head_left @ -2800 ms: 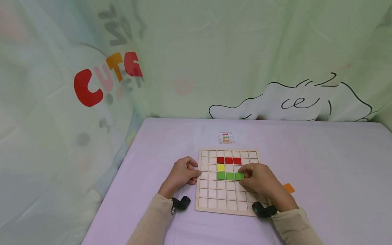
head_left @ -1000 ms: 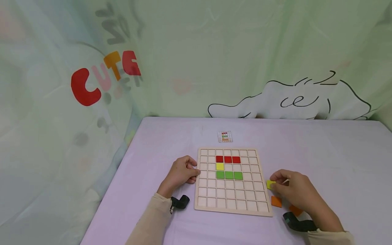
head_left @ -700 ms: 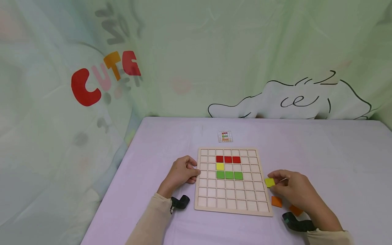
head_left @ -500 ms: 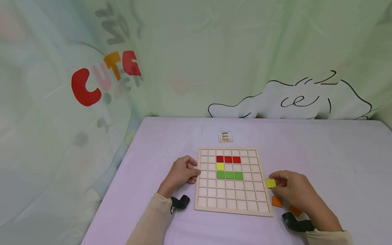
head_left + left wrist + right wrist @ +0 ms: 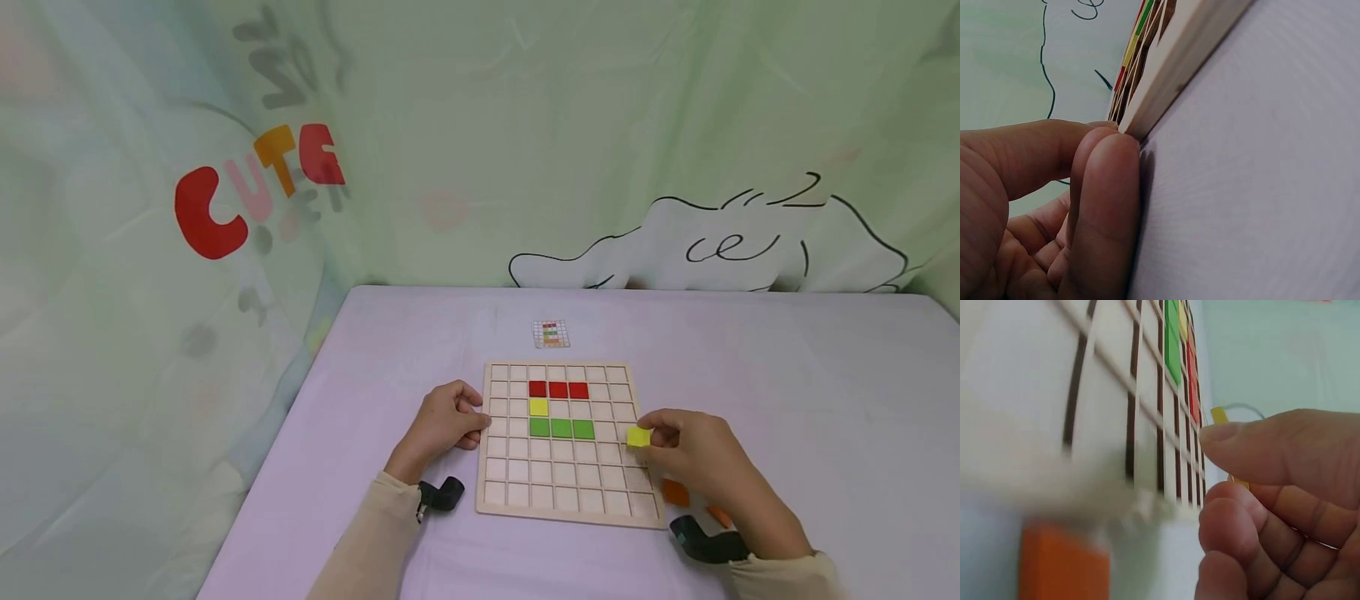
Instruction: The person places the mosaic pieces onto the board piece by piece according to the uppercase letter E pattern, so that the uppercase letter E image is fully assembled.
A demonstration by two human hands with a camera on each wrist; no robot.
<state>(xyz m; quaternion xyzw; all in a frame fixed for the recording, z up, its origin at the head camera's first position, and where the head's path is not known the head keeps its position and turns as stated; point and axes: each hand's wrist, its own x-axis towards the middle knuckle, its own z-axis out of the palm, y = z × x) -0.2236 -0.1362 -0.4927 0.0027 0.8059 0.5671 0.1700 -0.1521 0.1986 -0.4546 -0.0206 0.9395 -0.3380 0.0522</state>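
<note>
A wooden grid board (image 5: 566, 473) lies on the table; its edge is close up in the left wrist view. Three red tiles (image 5: 558, 390), one yellow tile (image 5: 538, 407) below them and three green tiles (image 5: 561, 428) sit in its cells. At the board's left edge, my left hand (image 5: 442, 423) holds the rim (image 5: 1175, 78) between thumb and fingers. My right hand (image 5: 697, 450) pinches a second yellow tile (image 5: 638, 437) by its right side, over the board's right edge. Only slivers of this held tile (image 5: 1218, 415) show past the thumb in the right wrist view.
Two orange tiles lie right of the board: one (image 5: 676, 492) beside its edge, the other (image 5: 719, 517) partly behind the right wrist's black camera (image 5: 708, 542). A small card (image 5: 551, 334) with a coloured grid pattern lies beyond the board. A printed curtain (image 5: 450, 150) hangs behind the table.
My right hand has left the third green tile, picked up a yellow tile on the right, and carried it leftward to the board's edge. The left hand keeps its place.
</note>
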